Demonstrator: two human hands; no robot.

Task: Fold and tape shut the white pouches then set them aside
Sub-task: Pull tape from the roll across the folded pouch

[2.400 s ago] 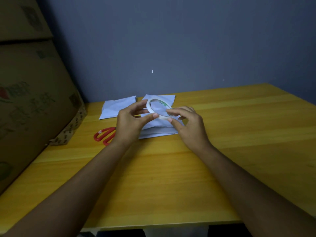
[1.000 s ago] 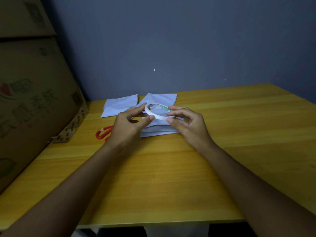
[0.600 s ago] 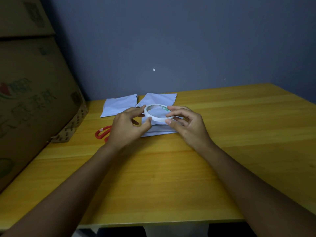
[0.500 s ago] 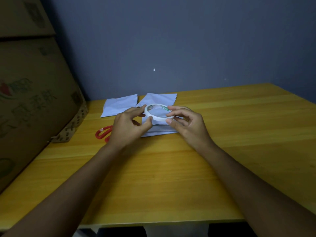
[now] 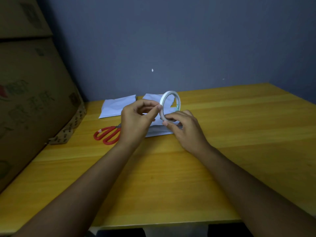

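A white tape roll (image 5: pixel 163 101) stands upright on edge above the pouches. My right hand (image 5: pixel 184 129) grips its lower rim between thumb and fingers. My left hand (image 5: pixel 136 122) has its fingers curled, and the thumb and fingertip pinch at the roll's left edge. Under both hands lies a stack of white pouches (image 5: pixel 158 130), partly hidden by them. A single white pouch (image 5: pixel 116 106) lies flat to the left, near the wall.
Red-handled scissors (image 5: pixel 107 134) lie left of my left hand. Large cardboard boxes (image 5: pixel 30 93) stand along the table's left side. The yellow wooden table (image 5: pixel 239 134) stretches away to the right and toward me. A grey wall backs the table.
The tape roll has been turned from lying tilted flat to standing upright on edge, and raised slightly. My left fingers moved to pinch at its left rim.
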